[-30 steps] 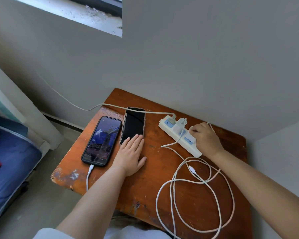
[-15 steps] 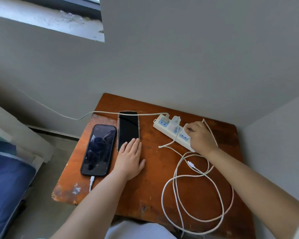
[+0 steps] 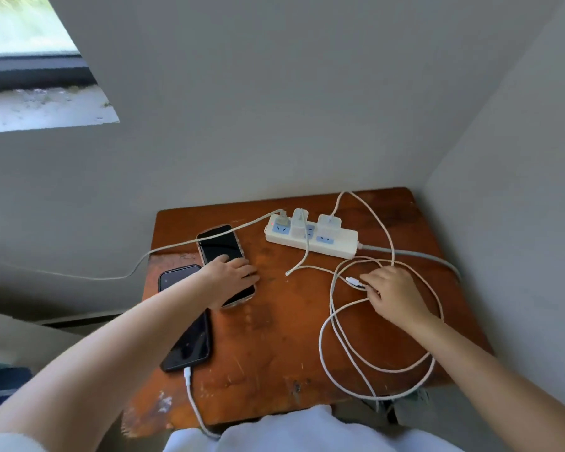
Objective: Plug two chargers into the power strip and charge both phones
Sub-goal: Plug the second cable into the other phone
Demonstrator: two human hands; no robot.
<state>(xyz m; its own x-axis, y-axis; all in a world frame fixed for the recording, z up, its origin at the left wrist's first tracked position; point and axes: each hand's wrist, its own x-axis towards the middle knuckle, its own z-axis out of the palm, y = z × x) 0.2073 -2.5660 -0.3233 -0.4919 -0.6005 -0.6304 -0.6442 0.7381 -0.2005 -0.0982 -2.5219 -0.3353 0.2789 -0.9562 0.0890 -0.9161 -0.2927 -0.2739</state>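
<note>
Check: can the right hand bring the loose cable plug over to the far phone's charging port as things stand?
Probably yes. The right hand pinches the cable plug, bare table lies between, but the left hand rests over the far phone, hiding its near end.

Table (image 3: 274,337) scuffed, worn reddish wood; phones (image 3: 221,246) glossy glass; power strip (image 3: 333,244) smooth white plastic.

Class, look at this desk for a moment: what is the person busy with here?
A person is setting up two phones to charge. Two chargers sit in the power strip. The near phone already has a cable plugged in. The left hand rests on the far phone, while the right hand takes the loose cable's connector.
</note>
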